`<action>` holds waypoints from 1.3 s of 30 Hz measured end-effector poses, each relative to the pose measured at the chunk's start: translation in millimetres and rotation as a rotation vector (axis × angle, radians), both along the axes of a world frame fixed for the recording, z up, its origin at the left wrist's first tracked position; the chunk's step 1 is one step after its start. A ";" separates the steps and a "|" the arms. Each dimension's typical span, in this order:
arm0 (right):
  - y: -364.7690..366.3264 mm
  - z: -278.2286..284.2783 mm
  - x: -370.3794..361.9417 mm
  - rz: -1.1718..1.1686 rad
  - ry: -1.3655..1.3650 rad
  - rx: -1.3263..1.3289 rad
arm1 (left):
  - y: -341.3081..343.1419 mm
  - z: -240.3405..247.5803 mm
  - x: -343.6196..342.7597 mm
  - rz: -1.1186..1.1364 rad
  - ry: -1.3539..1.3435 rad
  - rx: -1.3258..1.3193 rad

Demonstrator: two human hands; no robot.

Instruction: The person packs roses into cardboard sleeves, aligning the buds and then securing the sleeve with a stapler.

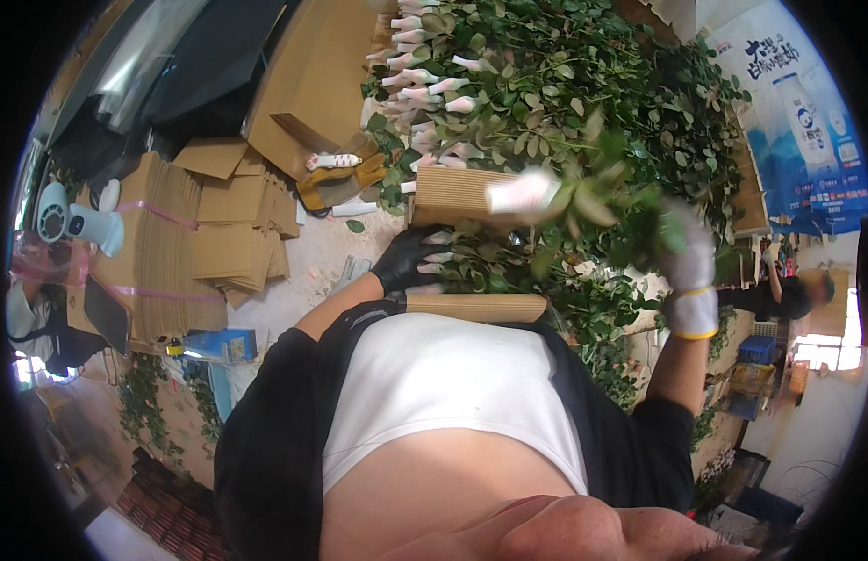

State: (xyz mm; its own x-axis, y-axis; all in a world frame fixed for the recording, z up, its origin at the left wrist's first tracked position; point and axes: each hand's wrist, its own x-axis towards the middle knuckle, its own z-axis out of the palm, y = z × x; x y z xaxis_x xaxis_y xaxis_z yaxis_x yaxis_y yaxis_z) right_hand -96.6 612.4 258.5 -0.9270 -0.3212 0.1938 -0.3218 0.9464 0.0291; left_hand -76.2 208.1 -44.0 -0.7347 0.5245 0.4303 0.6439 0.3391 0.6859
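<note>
My right hand (688,257), in a grey-white glove with a yellow cuff edge, is closed on the leafy stem of a rose. The rose's head wears a white sleeve (523,193) and points left; motion blurs both. Against the white-sleeved heads (437,259) of a row of roses lies my left hand (408,260), black-gloved, its fingers stretched out. Those roses lie between an upright strip of corrugated cardboard (462,193) and another corrugated piece (476,307) close to my body. Their leaves (494,262) spread to the right.
A large heap of leafy roses (555,103) fills the far side of the table. Stacked flat cardboard (158,252), a small fan (83,224), a blue box (223,345) and a pair of white-handled pruning shears (334,162) are on the left. A person (784,292) stands far right.
</note>
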 end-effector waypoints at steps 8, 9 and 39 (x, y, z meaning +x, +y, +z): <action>-147.2 -56.8 -1.9 0.451 -0.648 -0.122 | -5.9 -10.7 4.2 0.040 0.006 0.041; -156.2 -84.5 -9.9 0.494 -0.654 -0.002 | -1.9 -5.6 0.5 0.016 0.013 0.069; 208.9 -124.4 199.0 -1.052 0.930 -0.714 | 10.5 -7.3 -4.5 0.020 -0.023 -0.028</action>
